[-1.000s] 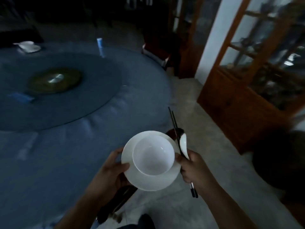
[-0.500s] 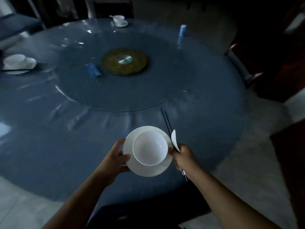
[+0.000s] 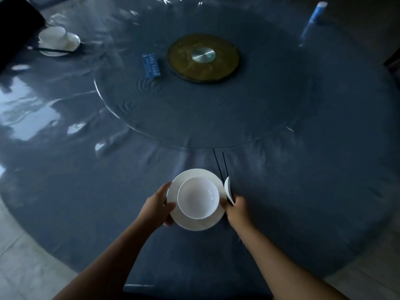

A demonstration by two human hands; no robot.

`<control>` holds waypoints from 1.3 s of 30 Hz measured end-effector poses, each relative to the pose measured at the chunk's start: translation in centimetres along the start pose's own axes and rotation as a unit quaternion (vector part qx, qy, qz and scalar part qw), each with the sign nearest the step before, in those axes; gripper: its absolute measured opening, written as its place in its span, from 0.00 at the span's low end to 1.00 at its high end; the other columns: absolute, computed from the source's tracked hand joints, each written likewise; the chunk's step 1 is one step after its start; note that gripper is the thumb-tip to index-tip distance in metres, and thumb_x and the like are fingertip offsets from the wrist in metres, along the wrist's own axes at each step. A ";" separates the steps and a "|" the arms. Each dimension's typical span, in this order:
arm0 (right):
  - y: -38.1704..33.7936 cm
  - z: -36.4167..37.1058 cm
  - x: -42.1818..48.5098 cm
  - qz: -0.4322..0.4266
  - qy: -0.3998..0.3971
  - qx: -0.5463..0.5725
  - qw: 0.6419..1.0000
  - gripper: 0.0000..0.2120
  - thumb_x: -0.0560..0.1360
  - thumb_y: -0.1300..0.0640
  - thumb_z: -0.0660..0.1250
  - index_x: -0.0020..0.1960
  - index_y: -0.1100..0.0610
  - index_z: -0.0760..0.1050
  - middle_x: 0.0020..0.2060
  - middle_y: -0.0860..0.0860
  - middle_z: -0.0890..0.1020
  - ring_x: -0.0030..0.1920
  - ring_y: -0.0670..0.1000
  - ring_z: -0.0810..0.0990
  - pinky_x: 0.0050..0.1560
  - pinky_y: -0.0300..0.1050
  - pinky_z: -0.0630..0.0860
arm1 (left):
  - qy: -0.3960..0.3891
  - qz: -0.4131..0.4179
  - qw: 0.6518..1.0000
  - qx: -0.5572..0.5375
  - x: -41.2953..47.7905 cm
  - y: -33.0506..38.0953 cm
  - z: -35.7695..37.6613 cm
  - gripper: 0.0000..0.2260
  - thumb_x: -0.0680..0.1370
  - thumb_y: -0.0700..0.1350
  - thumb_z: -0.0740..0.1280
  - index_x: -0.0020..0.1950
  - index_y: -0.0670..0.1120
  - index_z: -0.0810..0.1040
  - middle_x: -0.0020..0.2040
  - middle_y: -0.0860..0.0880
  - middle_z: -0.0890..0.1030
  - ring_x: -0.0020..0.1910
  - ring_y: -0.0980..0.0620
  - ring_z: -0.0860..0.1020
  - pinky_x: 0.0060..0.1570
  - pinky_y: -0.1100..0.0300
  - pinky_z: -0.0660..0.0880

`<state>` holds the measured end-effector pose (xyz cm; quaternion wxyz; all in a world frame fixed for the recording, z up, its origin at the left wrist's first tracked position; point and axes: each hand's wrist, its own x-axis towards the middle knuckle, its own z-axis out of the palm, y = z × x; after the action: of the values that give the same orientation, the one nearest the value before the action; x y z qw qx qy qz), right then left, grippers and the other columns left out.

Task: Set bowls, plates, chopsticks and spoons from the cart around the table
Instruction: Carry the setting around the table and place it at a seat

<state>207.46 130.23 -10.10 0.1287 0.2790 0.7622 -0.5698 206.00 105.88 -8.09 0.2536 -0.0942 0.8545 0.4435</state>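
A white bowl (image 3: 198, 198) sits on a white plate (image 3: 195, 224), held over the near edge of the round blue table (image 3: 303, 180). My left hand (image 3: 158, 207) grips the plate's left rim. My right hand (image 3: 237, 210) holds the right rim together with a white spoon (image 3: 228, 189) and a pair of dark chopsticks (image 3: 220, 165) that point away from me. I cannot tell whether the plate touches the table.
A glass turntable (image 3: 151, 118) with a brass hub (image 3: 203, 58) fills the table's middle. A blue card (image 3: 151, 65) lies on it. A set place with bowl and plate (image 3: 58, 41) is at the far left. A blue bottle (image 3: 313, 19) stands far right.
The view has swung from the floor and cabinet onto the table. The plate, bowl, spoon and chopsticks, still in both hands, now hang over the table's near edge.
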 end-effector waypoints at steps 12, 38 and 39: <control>-2.1 -4.2 -2.5 -0.001 0.016 0.063 0.998 0.07 0.77 0.60 0.61 0.43 0.56 0.76 0.25 0.49 0.71 0.23 0.49 0.68 0.25 0.43 0.65 | 0.170 0.023 0.978 0.120 -5.5 1.4 0.4 0.14 0.78 0.48 0.67 0.61 0.55 0.67 0.32 0.53 0.77 0.32 0.50 0.77 0.34 0.53 0.74; -7.3 -4.1 -1.9 -0.025 -0.099 0.123 0.987 0.11 0.83 0.61 0.58 0.53 0.62 0.78 0.38 0.54 0.80 0.35 0.50 0.80 0.37 0.45 0.80 | -0.175 -0.062 0.941 -0.284 -9.5 7.3 8.1 0.06 0.80 0.35 0.65 0.44 0.35 0.76 0.33 0.41 0.78 0.27 0.47 0.77 0.31 0.56 0.78; -7.8 -4.2 -0.3 -0.044 -0.080 0.073 0.993 0.10 0.82 0.59 0.59 0.50 0.59 0.79 0.34 0.52 0.77 0.32 0.48 0.77 0.33 0.43 0.77 | -0.178 -0.069 0.941 -0.279 -9.4 7.1 8.3 0.05 0.80 0.34 0.65 0.45 0.35 0.76 0.34 0.40 0.77 0.27 0.47 0.77 0.31 0.56 0.78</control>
<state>203.76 132.60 -2.39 0.1437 0.2070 0.7174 -0.6495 214.21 116.17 -2.14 0.3950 -0.1394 0.6288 0.6552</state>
